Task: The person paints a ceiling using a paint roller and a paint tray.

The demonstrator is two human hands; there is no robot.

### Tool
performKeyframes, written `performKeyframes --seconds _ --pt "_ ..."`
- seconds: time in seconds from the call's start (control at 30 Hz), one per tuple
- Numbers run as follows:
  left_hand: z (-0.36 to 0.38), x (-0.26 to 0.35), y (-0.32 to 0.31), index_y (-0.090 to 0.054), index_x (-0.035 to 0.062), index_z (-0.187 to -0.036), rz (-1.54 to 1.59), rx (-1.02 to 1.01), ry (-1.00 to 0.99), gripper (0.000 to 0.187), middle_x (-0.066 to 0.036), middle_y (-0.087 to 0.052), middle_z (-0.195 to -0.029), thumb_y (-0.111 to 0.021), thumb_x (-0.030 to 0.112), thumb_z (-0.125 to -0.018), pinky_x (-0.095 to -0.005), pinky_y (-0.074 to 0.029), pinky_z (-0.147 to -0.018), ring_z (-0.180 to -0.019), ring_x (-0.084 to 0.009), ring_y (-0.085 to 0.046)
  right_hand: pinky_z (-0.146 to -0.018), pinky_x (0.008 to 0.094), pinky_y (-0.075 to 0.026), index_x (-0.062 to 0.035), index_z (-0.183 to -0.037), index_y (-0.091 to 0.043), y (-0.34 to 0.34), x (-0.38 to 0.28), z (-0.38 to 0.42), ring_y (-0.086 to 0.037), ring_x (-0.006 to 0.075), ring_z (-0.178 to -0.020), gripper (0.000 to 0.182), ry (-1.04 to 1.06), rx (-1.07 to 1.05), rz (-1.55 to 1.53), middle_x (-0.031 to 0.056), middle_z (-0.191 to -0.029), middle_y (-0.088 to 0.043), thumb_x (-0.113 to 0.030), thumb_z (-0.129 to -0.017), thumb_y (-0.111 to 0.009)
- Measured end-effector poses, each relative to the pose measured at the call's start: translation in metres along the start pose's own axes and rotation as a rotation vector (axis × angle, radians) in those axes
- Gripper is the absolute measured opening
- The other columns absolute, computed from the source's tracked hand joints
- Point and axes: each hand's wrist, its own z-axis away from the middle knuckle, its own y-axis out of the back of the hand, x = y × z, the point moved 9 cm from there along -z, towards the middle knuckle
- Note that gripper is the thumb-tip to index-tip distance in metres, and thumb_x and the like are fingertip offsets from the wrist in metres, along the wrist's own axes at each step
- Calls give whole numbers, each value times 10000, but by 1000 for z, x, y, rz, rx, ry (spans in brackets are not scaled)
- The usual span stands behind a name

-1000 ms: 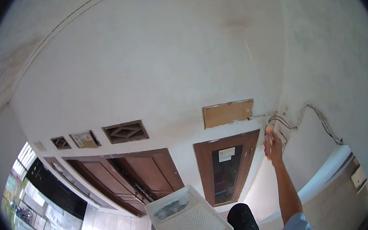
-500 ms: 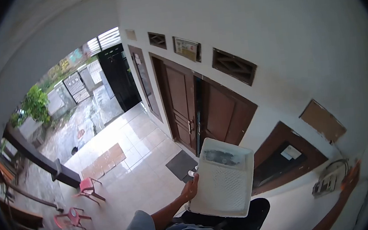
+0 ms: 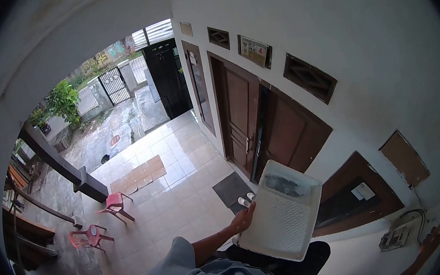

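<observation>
My left hand (image 3: 245,217) grips the left edge of a white paint tray (image 3: 281,224), fingers closed on its rim. The tray is tilted in front of my lap, with a ribbed slope and a grey-stained well at its far end. My right hand (image 3: 435,236) is at the white wall on the far right, fingers stretched out and holding nothing I can see. Close by it are a loop of dark cable (image 3: 423,218) and a grey meter-like box (image 3: 394,239) on the wall.
Far below lies a tiled floor (image 3: 192,177) with a dark mat (image 3: 230,189) and two red plastic chairs, one nearer (image 3: 92,237) and one farther (image 3: 115,205). Brown double doors (image 3: 239,114) and a dark window (image 3: 358,193) line the wall. A dark pillar (image 3: 89,187) stands left.
The view has swung left, so the room appears shifted right and down. My right hand has moved lower along the wall beside the cable. My left hand still holds the paint tray.
</observation>
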Motion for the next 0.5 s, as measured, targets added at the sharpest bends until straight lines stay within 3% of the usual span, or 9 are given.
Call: performKeyframes --seconds 0.2,0.23,0.3,0.4,0.43,0.5 --pt "2 6 0 -639 -32 -1118 11 -36 -24 875 -312 -624 -1080 -175 688 -935 -434 -391 -985 -1117 -423 -573 -1124 480 -277 -50 -1455 -335 -106 66 128 -388 340 -1341 690 -203 174 -264 185 -1465 -386 -548 -982 -273" --pt "-3 1 -2 -631 -28 -1135 21 -34 -26 868 -311 -623 -1085 -177 685 -937 -432 -389 -988 -1122 -423 -570 -1091 440 -336 -8 -1428 -366 -110 22 140 -434 330 -1309 650 -105 156 77 196 -1436 -422 -486 -990 -326" --pt "-4 1 -3 -614 -23 -1167 37 -24 -46 853 -310 -619 -1098 -183 677 -941 -428 -386 -994 -1135 -425 -562 -1059 392 -378 33 -1404 -384 -115 19 137 -466 321 -1281 629 24 168 148 208 -1414 -444 -440 -989 -386" --pt "3 9 0 -596 -20 -1200 43 -12 -63 833 -309 -612 -1122 -197 666 -946 -422 -381 -1003 -1153 -425 -551 -1010 376 -429 56 -1409 -363 -81 22 86 -494 279 -1267 601 198 146 -35 194 -1381 -492 -350 -977 -462" --pt "3 9 0 -595 -18 -1203 42 -16 -48 828 -308 -609 -1130 -201 663 -948 -421 -379 -1006 -1157 -424 -548 -982 342 -432 37 -1423 -357 -64 29 61 -500 268 -1260 634 176 154 -11 163 -1388 -495 -403 -975 -447" --pt "6 12 1 -593 -16 -1209 38 -18 -33 820 -307 -607 -1137 -207 659 -950 -419 -378 -1009 -1162 -424 -545 -836 301 -477 -36 -1442 -372 -30 22 15 -597 235 -1085 679 -199 -79 -5 116 -1396 -501 -525 -970 -400"
